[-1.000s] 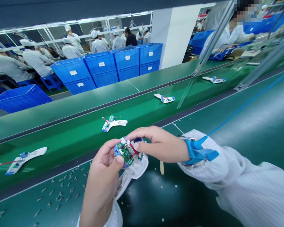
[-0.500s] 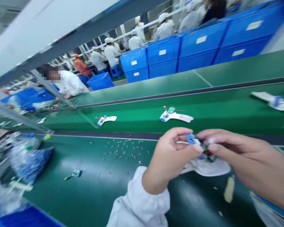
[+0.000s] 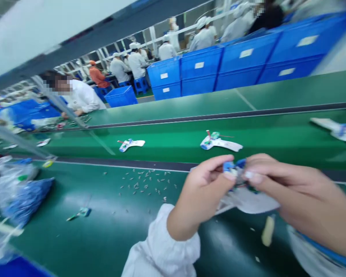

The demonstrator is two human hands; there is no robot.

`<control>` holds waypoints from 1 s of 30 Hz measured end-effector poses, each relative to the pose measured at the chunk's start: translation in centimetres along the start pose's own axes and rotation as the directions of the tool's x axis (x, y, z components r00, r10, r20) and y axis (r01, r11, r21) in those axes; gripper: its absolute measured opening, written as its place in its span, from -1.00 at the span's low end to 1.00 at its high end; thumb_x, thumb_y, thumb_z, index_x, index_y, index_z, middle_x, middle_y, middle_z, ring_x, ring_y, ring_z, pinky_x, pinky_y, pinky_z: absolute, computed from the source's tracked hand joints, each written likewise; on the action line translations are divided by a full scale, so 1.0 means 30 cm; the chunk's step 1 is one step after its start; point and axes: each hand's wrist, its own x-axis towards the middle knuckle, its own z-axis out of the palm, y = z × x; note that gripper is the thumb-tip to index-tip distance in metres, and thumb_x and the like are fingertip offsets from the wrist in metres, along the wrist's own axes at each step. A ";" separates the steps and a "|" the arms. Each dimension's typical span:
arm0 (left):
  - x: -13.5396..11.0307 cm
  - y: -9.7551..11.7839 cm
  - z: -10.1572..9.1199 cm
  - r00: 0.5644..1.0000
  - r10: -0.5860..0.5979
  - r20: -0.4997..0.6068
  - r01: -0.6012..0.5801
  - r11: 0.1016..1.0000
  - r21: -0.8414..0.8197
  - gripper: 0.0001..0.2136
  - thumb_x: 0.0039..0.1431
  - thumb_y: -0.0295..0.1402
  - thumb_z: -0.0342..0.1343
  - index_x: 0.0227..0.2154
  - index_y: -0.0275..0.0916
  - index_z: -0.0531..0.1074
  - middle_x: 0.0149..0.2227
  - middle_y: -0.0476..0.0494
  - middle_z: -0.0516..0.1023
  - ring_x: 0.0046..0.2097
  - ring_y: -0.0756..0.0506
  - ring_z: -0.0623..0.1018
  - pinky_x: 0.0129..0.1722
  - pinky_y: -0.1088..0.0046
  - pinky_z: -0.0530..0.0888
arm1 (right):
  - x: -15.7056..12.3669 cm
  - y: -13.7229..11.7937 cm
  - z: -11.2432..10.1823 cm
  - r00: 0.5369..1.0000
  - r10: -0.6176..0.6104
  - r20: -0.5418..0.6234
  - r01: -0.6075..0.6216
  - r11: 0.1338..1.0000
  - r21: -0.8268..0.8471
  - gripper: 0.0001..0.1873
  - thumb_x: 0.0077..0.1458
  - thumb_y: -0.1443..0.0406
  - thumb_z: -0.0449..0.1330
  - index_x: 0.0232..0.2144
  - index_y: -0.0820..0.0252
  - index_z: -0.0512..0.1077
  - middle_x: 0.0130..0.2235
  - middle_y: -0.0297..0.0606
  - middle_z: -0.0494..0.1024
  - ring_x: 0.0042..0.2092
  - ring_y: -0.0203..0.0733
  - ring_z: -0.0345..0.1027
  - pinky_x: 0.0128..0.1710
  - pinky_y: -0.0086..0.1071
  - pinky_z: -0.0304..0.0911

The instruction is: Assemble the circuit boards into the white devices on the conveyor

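Observation:
My left hand (image 3: 200, 190) is closed, thumb and fingers pinching the blue end of a white plastic housing (image 3: 258, 201) with small electronic parts in it. From the other side, my right hand (image 3: 279, 173) has its fingertips pressed on the same blue end, beside the left thumb. Fingers cover most of the parts between them. On the bench (image 3: 103, 246) below lies a pale, stubby piece (image 3: 268, 231). Farther left rest many tiny metal pieces (image 3: 144, 181) and a small green circuit board (image 3: 83, 211) with thin wires.
Beyond the bench runs a green conveyor belt (image 3: 167, 144). It carries white housings with boards and red wires, one (image 3: 223, 144) just past my hands. Bags of blue parts (image 3: 29, 200) lie at left. Blue crates (image 3: 200, 69) and co-workers in white stand behind.
Both hands stay on the housing, and the fingers have shifted slightly around its blue end. Housings on the belt appear a little farther right, while the bench things appear farther left.

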 end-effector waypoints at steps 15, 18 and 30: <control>-0.061 0.047 0.033 0.998 -0.018 -0.055 0.023 0.995 0.093 -0.75 0.05 -0.27 0.25 -0.16 -0.10 0.55 -0.30 -0.07 0.62 -0.25 -0.05 0.59 -0.25 0.54 0.47 | 0.041 -0.130 -0.012 0.988 -0.153 -0.019 0.144 0.959 -0.245 -0.74 0.06 0.43 0.10 -0.65 0.23 0.35 -0.59 -0.37 0.32 -0.41 -0.32 0.14 -0.29 -0.39 0.08; -0.063 0.048 0.030 0.997 0.001 -0.072 0.009 0.991 0.135 -0.73 0.04 -0.26 0.26 -0.16 -0.10 0.55 -0.30 -0.07 0.62 -0.24 -0.05 0.60 -0.23 0.53 0.48 | 0.044 -0.133 -0.014 0.987 -0.163 -0.008 0.154 0.948 -0.279 -0.73 0.05 0.44 0.09 -0.66 0.25 0.33 -0.60 -0.37 0.30 -0.41 -0.32 0.12 -0.32 -0.39 0.05; -0.069 0.047 0.009 0.937 0.341 0.081 -0.293 0.637 0.713 -0.72 0.18 -0.24 0.11 -0.04 -0.01 0.45 -0.12 -0.02 0.53 -0.20 -0.01 0.51 -0.34 0.57 0.43 | 0.051 -0.150 -0.024 0.987 -0.153 0.050 0.161 0.940 -0.301 -0.72 -0.04 0.55 0.10 -0.71 0.28 0.29 -0.63 -0.37 0.30 -0.43 -0.34 0.11 -0.36 -0.42 0.04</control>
